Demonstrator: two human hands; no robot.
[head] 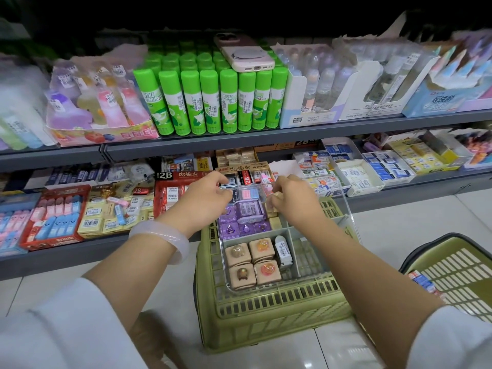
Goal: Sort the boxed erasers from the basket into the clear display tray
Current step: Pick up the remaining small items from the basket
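Head view, the only one. We have the clear display tray (314, 283) resting on an upturned green basket (266, 315), presumably so it sits level and near the shelf. Left hand (205, 195) and right hand (290, 198) both reach to the tray's far end, fingers curled; whether they pinch a box there we cannot tell. Just between and under the fingertips lie a pink-blue boxed eraser (249, 194) and purple erasers (247, 211). Nearer our wrists, four tan cube erasers (253, 259) fill one compartment, grouped by kind. A second basket (460, 272) with stock waits beyond the right forearm.
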